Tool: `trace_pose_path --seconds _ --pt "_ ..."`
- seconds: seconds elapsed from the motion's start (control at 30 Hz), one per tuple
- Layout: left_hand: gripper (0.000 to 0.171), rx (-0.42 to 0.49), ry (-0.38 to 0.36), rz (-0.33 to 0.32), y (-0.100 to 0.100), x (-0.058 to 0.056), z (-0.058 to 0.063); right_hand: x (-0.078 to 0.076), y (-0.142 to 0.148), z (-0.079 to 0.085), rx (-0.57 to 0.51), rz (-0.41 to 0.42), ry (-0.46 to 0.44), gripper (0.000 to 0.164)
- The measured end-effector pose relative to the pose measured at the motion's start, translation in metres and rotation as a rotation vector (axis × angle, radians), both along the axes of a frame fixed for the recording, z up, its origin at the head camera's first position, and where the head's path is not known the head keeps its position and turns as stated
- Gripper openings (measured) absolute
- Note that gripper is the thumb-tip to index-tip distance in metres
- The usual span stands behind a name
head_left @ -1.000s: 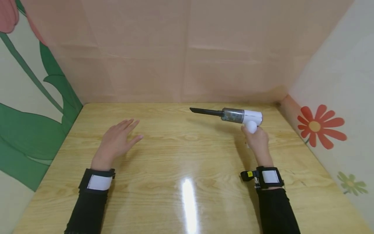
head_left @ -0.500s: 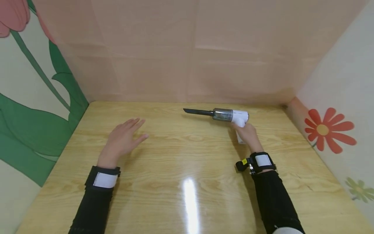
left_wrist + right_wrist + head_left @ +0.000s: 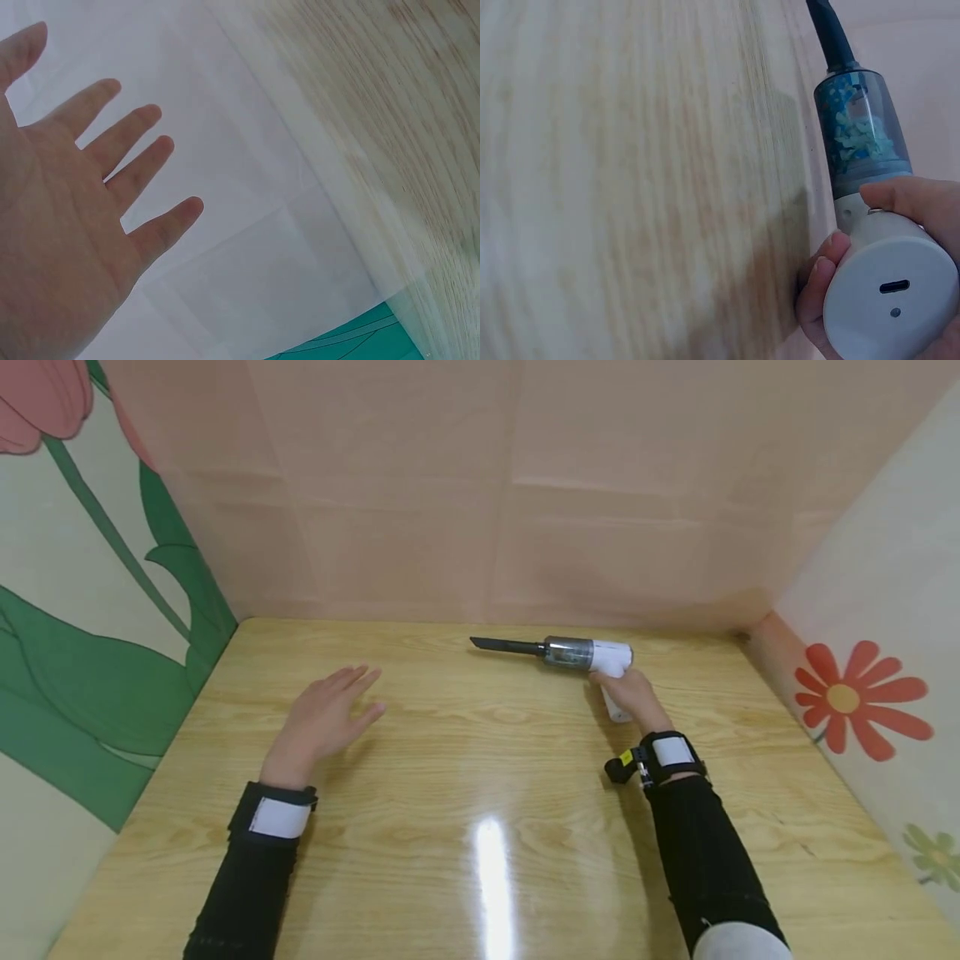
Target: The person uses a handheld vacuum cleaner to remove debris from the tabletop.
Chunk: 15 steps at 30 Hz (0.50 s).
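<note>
A white handheld vacuum cleaner (image 3: pixel 612 656) with a clear dust cup and a long black nozzle (image 3: pixel 506 646) is in my right hand (image 3: pixel 636 697), over the far right part of the table. In the right wrist view my fingers curl round the white handle (image 3: pixel 885 300) and the thumb (image 3: pixel 900 195) lies at a small button. Pale green and blue bits show inside the dust cup (image 3: pixel 864 124). The nozzle points left; whether it touches the table I cannot tell. My left hand (image 3: pixel 318 722) hovers over the left side, its fingers (image 3: pixel 150 169) spread and holding nothing.
The wood-grain table (image 3: pixel 450 760) has a bright light reflection near its front. A pinkish sheet (image 3: pixel 390 493) covers the back wall. Flower-printed panels stand at left and right, one with a red flower (image 3: pixel 843 697).
My right hand has moved left with the vacuum cleaner and brought it lower, with its shadow closer to the nozzle. The view has turned slightly; my left hand has barely moved.
</note>
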<state>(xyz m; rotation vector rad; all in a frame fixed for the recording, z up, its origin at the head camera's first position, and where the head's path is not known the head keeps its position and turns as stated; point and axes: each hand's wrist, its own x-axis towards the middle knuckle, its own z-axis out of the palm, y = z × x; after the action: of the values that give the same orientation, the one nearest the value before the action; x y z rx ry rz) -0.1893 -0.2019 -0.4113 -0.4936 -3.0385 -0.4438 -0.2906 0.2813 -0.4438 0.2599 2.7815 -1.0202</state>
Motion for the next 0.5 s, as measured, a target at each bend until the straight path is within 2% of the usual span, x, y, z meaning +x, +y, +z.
trace_pose_path --seconds 0.2,0.33,0.5 --pt "0.068 -0.015 -0.008 -0.004 0.000 -0.001 -0.001 -0.004 -0.002 0.007 0.013 0.017 -0.051 0.079" --pt "0.070 -0.025 -0.017 0.003 0.000 0.000 -0.002 -0.004 -0.003 0.014 0.017 0.069 -0.082 0.074" --pt "0.072 -0.021 -0.073 0.018 0.001 0.002 -0.006 -0.002 -0.002 0.022 0.080 0.114 -0.092 0.076"
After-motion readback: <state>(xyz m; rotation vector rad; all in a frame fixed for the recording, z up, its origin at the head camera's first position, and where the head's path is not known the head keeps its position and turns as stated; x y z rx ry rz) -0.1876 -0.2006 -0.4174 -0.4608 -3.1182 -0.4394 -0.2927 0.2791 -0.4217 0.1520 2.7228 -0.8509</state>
